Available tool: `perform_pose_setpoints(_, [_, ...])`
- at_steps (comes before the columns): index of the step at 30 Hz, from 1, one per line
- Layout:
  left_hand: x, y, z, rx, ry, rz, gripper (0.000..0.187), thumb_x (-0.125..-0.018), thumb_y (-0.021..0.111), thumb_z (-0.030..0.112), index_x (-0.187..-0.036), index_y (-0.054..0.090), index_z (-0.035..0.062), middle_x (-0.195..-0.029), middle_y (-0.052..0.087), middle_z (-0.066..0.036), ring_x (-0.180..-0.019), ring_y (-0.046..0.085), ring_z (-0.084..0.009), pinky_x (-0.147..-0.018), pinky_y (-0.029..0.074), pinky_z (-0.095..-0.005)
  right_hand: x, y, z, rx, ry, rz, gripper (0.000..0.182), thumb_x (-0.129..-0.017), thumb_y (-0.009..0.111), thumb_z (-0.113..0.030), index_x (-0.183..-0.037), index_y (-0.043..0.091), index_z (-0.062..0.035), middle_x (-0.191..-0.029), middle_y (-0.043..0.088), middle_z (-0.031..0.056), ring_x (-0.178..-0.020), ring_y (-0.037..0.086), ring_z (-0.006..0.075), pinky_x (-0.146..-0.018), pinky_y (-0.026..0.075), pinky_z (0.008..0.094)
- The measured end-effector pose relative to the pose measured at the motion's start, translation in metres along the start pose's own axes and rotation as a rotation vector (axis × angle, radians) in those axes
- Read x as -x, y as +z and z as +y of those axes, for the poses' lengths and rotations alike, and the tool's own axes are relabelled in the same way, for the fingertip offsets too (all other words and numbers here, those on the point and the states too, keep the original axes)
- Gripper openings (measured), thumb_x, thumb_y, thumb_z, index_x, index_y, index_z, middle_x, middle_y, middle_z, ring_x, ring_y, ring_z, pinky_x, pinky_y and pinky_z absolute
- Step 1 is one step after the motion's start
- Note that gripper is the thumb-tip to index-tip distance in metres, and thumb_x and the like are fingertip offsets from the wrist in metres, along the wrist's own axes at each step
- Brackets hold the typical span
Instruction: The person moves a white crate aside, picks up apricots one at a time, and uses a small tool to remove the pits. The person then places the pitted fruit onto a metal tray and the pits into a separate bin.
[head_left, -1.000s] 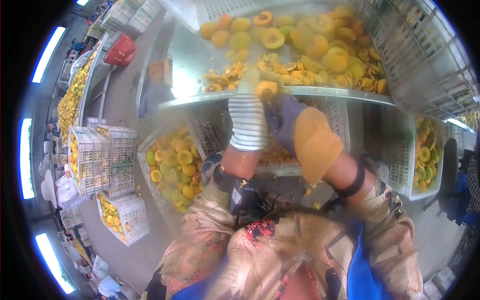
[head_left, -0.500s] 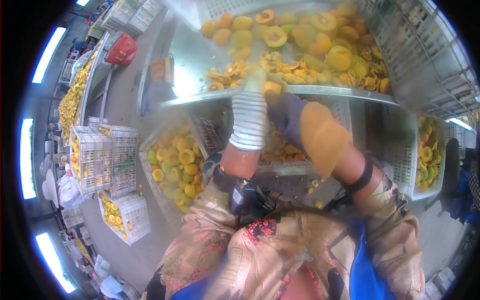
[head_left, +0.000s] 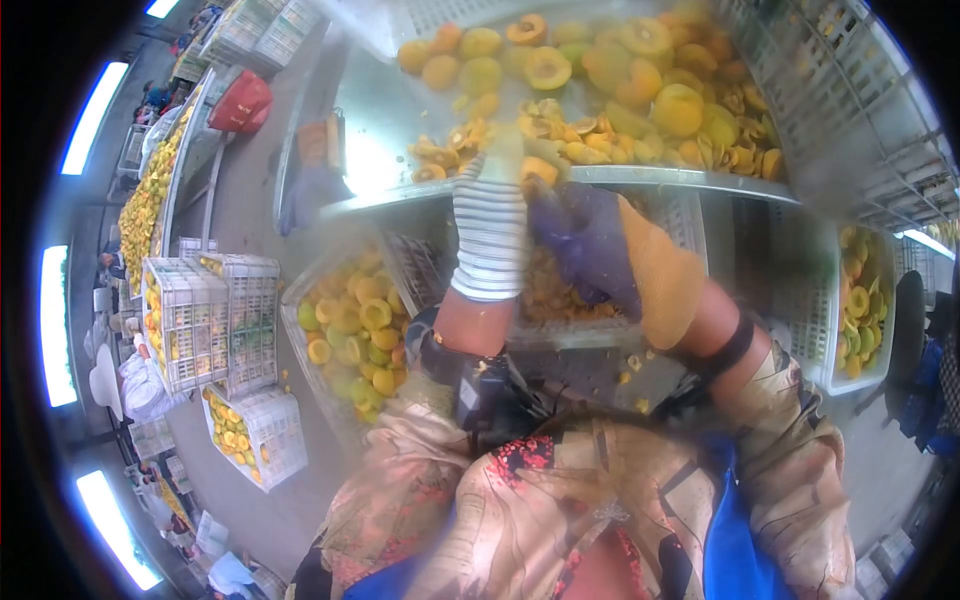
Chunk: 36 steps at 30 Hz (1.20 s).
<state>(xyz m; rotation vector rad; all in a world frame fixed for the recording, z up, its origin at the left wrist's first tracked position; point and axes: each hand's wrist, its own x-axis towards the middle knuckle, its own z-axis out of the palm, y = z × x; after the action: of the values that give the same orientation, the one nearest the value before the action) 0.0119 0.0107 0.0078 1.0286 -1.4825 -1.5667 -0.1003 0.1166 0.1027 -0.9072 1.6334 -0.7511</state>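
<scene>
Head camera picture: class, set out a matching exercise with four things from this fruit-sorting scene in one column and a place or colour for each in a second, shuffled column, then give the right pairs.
Things:
1. left hand
2. right hand
3. red bag
4. metal table

Descriptions:
A. in a purple glove with an orange cuff
B. far off at the upper left, beside a long row of fruit
C. in a white and grey striped glove, at the table's front edge
D. carries heaps of whole and halved yellow fruit

Pairs: 1-C, 2-A, 3-B, 4-D
</scene>
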Motion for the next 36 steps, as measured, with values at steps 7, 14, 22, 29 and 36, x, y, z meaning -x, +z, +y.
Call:
perform_pose_setpoints(7, [-0.003, 0.001, 0.02, -0.476, 0.569, -0.212, 0.035, -0.099, 0.053, 0.031, -0.104, 0.065, -0.001, -0.095, 0.068, -0.008, -0.091, 0.064, -0.0155, -0.076, 0.052, -0.0256, -0.022, 0.018, 0.031, 0.694, -0.204, 0.364, 0.037, -0.096, 0.048, -0.036, -0.104, 0.061, -0.0028, -0.091, 0.068, 0.0227, -0.082, 0.067, 0.0401, -0.071, 0.052, 0.0487])
perform_pose_setpoints(14, [0.008, 0.008, 0.022, -0.327, 0.508, -0.003, 0.034, -0.102, 0.046, 0.024, -0.116, 0.062, -0.0012, -0.109, 0.066, -0.014, -0.1, 0.064, -0.0225, -0.09, 0.049, -0.0337, -0.025, 0.026, 0.048, 0.545, -0.545, 0.41, 0.027, -0.087, 0.06, -0.025, -0.105, 0.057, -0.0055, -0.09, 0.065, 0.0198, -0.08, 0.063, 0.0397, -0.071, 0.05, 0.0469])
perform_pose_setpoints(22, [0.003, -0.002, 0.027, -0.169, 0.308, -0.057, 0.03, -0.096, 0.05, 0.023, -0.088, 0.068, 0.0001, -0.077, 0.066, -0.006, -0.071, 0.059, -0.0144, -0.066, 0.047, -0.0276, -0.002, -0.021, 0.056, 0.567, -0.92, 0.065, 0.041, -0.076, 0.063, -0.018, -0.111, 0.058, 0.0022, -0.086, 0.063, 0.0185, -0.075, 0.063, 0.0347, -0.064, 0.051, 0.038])
perform_pose_setpoints(29, [0.003, 0.034, 0.03, 0.285, -0.121, 0.004, 0.035, -0.094, 0.056, 0.034, -0.078, 0.066, 0.0044, -0.068, 0.058, -0.002, -0.065, 0.053, -0.012, -0.062, 0.042, -0.0256, 0.019, -0.014, 0.024, 0.242, -0.4, 0.185, 0.027, -0.09, 0.055, -0.017, -0.11, 0.06, -0.0001, -0.094, 0.067, 0.0236, -0.084, 0.066, 0.0381, -0.069, 0.051, 0.0444])
perform_pose_setpoints(36, [0.0, 0.025, 0.018, 0.002, 0.235, -0.055, 0.031, -0.095, 0.05, 0.024, -0.075, 0.064, 0.0028, -0.073, 0.061, -0.003, -0.066, 0.052, -0.0119, -0.064, 0.041, -0.0255, 0.026, -0.032, 0.029, 0.315, -0.481, 0.04, 0.031, -0.075, 0.069, -0.02, -0.099, 0.061, -0.0029, -0.08, 0.068, 0.0136, -0.073, 0.065, 0.0288, -0.065, 0.051, 0.0372])
